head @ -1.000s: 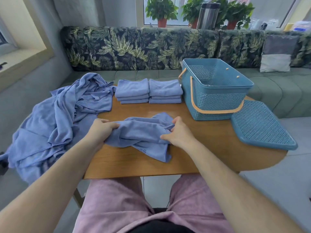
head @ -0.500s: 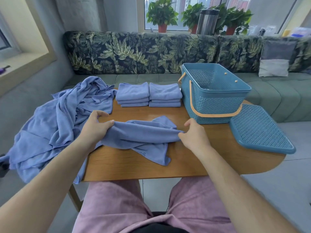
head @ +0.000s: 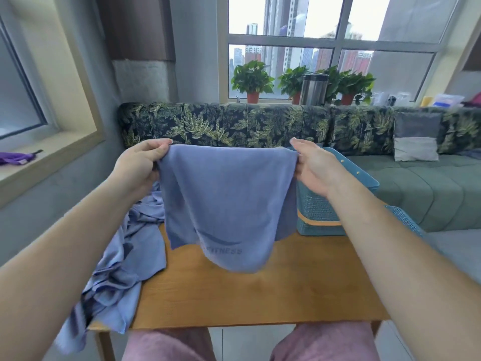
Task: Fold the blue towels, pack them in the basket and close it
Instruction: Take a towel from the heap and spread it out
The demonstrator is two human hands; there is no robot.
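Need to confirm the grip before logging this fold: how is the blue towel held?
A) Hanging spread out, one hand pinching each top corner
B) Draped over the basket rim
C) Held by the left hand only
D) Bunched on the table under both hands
A: the left hand and right hand each pinch a top corner of the blue towel, which hangs spread between them.

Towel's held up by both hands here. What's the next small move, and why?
The left hand and right hand each pinch a top corner of the blue towel, which hangs spread open and unfolded over the table. So the next move is probably to bring the hands together until those corners meet, folding it in half.
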